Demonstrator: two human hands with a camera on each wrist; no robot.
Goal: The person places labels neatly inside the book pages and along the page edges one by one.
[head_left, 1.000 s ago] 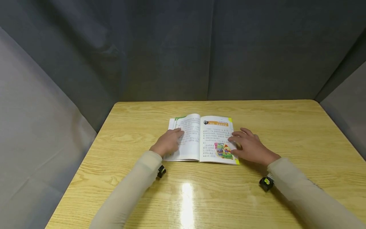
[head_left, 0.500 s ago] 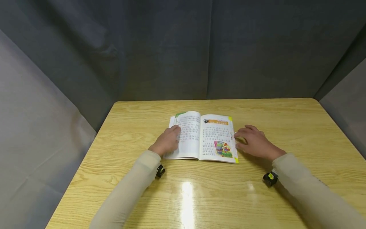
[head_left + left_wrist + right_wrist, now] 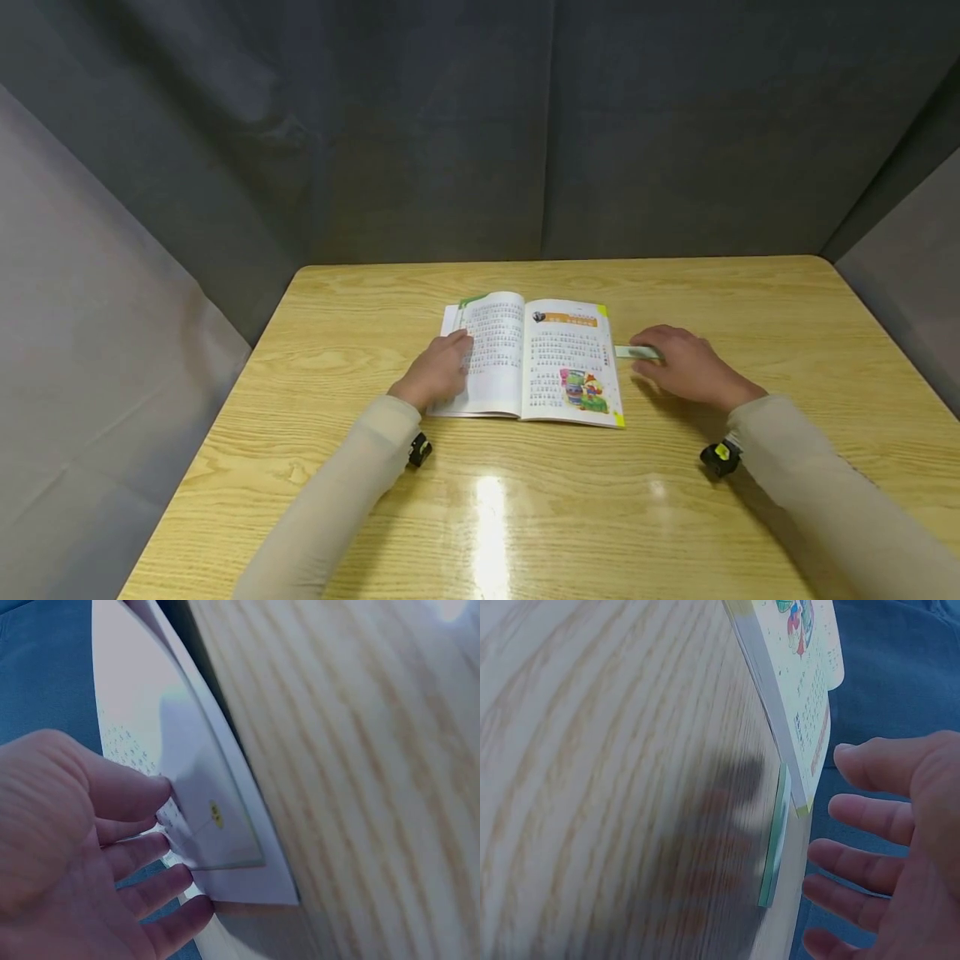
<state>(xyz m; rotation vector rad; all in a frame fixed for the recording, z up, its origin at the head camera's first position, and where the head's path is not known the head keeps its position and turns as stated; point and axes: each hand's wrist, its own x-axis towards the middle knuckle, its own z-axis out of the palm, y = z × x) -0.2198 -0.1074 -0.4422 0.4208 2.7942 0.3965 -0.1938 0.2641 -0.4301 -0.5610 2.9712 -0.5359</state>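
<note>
An open book (image 3: 558,367) with printed pages and a cartoon picture lies on the table. My left hand (image 3: 437,371) rests on its left page; in the left wrist view, the fingers (image 3: 154,889) lie loosely extended at the page's edge. From under the book's right edge a pale green flat strip (image 3: 637,352) sticks out onto the table. My right hand (image 3: 686,367) is over the strip's outer end. The right wrist view shows its fingers (image 3: 859,866) spread, apart from the strip (image 3: 775,844). How much of the strip lies under the book is hidden.
The light wooden table (image 3: 360,325) extends around the book on all sides. A dark grey curtain (image 3: 420,133) hangs behind its far edge, with a paler sheet (image 3: 90,333) at the left. Each wrist bears a small black camera (image 3: 720,458).
My right hand has moved from the book's right page off to the right, and the green strip shows between it and the book. My left hand has hardly moved.
</note>
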